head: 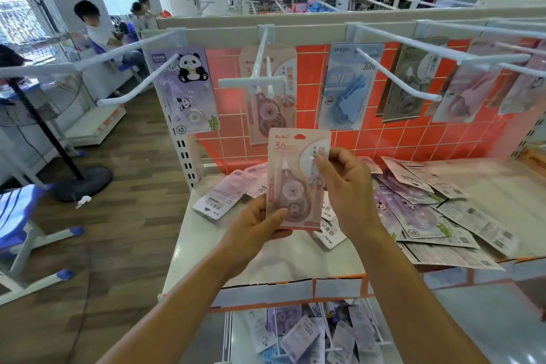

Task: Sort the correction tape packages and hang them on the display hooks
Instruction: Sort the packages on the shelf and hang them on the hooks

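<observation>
I hold a pink correction tape package upright in front of the display. My left hand grips its lower left corner, and my right hand pinches its right edge. Straight behind it, matching pink packages hang on a white hook. A purple panda package hangs to the left, a blue one to the right, and grey and lilac ones further right. Several loose packages lie scattered on the white shelf.
Long white hooks jut toward me at head height across the orange grid panel. A lower shelf holds more packages. A fan stand and a blue chair stand on the left; people sit and stand in the background.
</observation>
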Demonstrator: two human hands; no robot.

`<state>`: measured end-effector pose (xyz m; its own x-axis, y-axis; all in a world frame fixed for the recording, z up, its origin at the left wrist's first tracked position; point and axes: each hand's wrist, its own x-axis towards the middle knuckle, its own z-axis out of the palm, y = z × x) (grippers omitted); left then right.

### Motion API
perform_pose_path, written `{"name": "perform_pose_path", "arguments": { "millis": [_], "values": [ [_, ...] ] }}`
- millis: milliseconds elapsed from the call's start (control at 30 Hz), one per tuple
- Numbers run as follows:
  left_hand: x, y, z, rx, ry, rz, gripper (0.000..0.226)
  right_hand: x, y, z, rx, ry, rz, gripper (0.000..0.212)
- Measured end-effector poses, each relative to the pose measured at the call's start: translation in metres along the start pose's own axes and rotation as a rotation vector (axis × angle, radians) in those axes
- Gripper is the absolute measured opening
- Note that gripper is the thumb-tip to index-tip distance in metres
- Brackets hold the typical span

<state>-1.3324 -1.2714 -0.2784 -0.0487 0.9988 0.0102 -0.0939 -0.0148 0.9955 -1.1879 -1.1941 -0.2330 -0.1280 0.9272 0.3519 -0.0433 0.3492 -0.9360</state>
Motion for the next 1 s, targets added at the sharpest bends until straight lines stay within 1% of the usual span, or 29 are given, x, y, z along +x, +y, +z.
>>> {"name": "perform_pose_path", "arguments": {
  "millis": [167,267,367,433,500,567,667,833,1000],
  "values": [
    [-0.006,0.017,-0.007,0.076,0.033,0.201,0.020,-0.008,-0.031,0.004,0.169,-0.079,-0.116,0.012],
    [-0.010,0.025,-0.012,0.147,0.076,0.359,0.025,-0.014,-0.048,0.005,0.191,-0.148,-0.240,0.010],
    [-0.014,0.031,-0.017,0.247,0.133,0.483,0.020,-0.019,-0.062,0.007,0.199,-0.189,-0.340,0.009],
    [-0.017,0.038,-0.016,0.204,0.150,0.499,0.021,-0.021,-0.070,0.009,0.213,-0.198,-0.388,0.013],
    [-0.020,0.043,-0.013,0.163,0.119,0.486,0.026,-0.022,-0.075,0.011,0.205,-0.187,-0.410,0.017],
    [-0.021,0.046,-0.012,0.155,0.102,0.481,0.029,-0.020,-0.077,0.012,0.197,-0.172,-0.409,0.016],
    [-0.020,0.047,-0.012,0.149,0.102,0.481,0.024,-0.021,-0.078,0.014,0.181,-0.147,-0.413,0.015],
    [-0.021,0.046,-0.009,0.089,0.113,0.465,0.023,-0.023,-0.079,0.013,0.153,-0.125,-0.431,0.011],
    [-0.021,0.049,-0.009,0.079,0.128,0.446,0.022,-0.021,-0.080,0.014,0.134,-0.120,-0.425,0.011]
  ]
}}
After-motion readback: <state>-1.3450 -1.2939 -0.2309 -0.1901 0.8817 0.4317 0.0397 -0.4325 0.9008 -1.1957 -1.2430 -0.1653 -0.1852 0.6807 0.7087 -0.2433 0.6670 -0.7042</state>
